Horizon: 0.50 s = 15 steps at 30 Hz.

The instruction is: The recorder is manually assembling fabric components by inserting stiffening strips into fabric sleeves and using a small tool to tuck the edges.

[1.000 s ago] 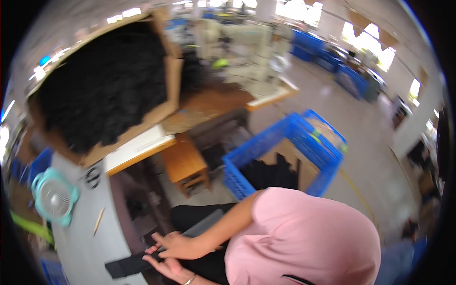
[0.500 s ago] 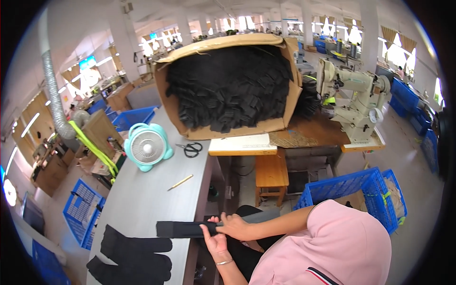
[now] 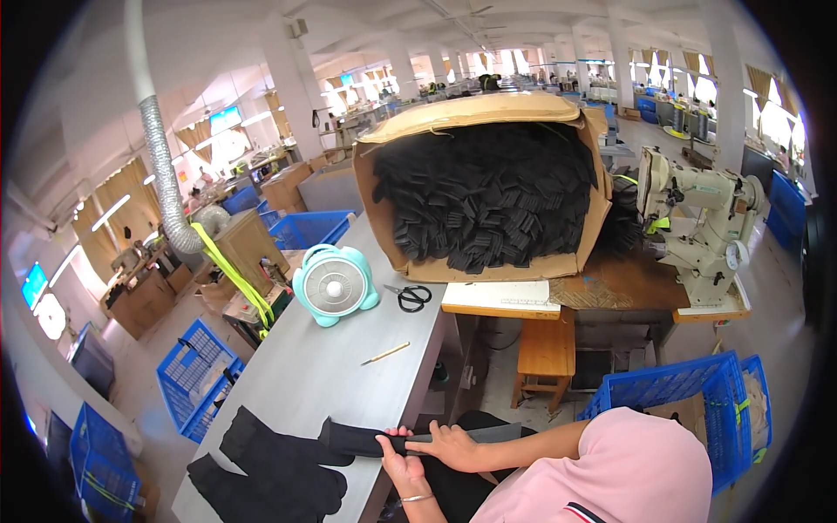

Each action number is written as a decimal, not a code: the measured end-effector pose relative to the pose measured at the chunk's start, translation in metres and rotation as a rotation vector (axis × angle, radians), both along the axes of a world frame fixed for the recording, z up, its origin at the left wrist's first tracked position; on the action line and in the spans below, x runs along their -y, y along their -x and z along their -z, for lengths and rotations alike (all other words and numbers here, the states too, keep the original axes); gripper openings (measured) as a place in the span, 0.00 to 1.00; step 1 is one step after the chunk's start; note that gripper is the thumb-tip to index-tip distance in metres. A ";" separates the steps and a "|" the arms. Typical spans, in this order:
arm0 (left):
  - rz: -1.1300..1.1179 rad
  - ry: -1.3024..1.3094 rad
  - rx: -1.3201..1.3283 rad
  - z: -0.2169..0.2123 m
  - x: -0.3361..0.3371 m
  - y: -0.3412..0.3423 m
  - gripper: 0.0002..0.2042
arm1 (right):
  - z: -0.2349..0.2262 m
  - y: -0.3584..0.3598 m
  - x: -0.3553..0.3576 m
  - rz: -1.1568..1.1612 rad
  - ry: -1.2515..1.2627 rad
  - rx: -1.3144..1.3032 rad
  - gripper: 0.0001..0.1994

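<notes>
Over the right edge of the grey table, my left hand [image 3: 402,465], with a bracelet at the wrist, is closed around a black sock-like fabric piece [image 3: 345,438]. Its free end points left and bends down toward the table. A flat grey strip [image 3: 499,432] extends to the right from the same spot; whether it runs inside the fabric is hidden. My right hand [image 3: 453,446] lies over the strip, fingers bent and pressed onto it beside the left fingertips. To the left of my hands, several matching black fabric pieces [image 3: 270,471] overlap on the table.
On the grey table [image 3: 349,376] are a turquoise fan [image 3: 336,288], black scissors [image 3: 413,299] and a thin pen-like stick [image 3: 385,353]. A carton [image 3: 488,267] of black pieces stands beyond, beside a sewing machine [image 3: 702,213]. A wooden stool [image 3: 546,349] and blue crates [image 3: 667,388] are to the right.
The view has turned, so the surroundings sit farther right and lower. The fabric's free end, straight before, now bends down. Both hands keep their hold.
</notes>
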<state>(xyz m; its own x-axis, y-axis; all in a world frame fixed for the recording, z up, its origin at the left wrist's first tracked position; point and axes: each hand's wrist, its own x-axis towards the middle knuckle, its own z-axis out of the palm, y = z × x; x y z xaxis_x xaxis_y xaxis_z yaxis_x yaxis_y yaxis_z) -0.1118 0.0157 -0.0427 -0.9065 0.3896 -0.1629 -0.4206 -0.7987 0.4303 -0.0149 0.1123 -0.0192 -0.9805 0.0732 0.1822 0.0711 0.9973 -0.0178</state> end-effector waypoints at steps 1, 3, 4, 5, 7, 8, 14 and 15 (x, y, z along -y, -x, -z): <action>-0.028 0.016 -0.033 -0.004 0.001 -0.003 0.16 | 0.001 0.005 0.003 -0.006 -0.010 -0.026 0.28; -0.016 0.104 0.005 -0.009 0.000 -0.012 0.15 | 0.001 0.017 0.011 -0.033 -0.006 -0.131 0.21; -0.036 0.114 -0.003 -0.013 -0.002 -0.014 0.15 | -0.001 0.026 0.013 -0.050 -0.009 -0.142 0.16; -0.041 0.067 -0.077 -0.018 -0.001 -0.015 0.15 | -0.004 0.032 0.016 -0.062 -0.008 -0.131 0.13; -0.005 0.159 -0.075 -0.029 -0.001 -0.012 0.15 | -0.012 0.042 0.015 -0.071 -0.001 -0.201 0.08; 0.026 0.134 -0.081 -0.035 0.001 -0.007 0.16 | -0.018 0.045 0.013 -0.079 0.060 -0.239 0.08; -0.090 0.158 -0.050 -0.058 0.002 0.014 0.14 | -0.035 0.034 0.004 -0.116 0.160 -0.180 0.11; -0.091 0.125 -0.129 -0.055 -0.003 0.010 0.14 | -0.036 0.037 0.004 -0.122 0.163 -0.176 0.11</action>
<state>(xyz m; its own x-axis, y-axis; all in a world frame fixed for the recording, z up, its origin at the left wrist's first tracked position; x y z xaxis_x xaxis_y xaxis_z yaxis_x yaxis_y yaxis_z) -0.1215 0.0192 0.0127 -0.9535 0.2893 -0.0850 -0.2841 -0.7677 0.5744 -0.0518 0.1080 0.0167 -0.9381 -0.0018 0.3464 -0.0683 0.9813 -0.1800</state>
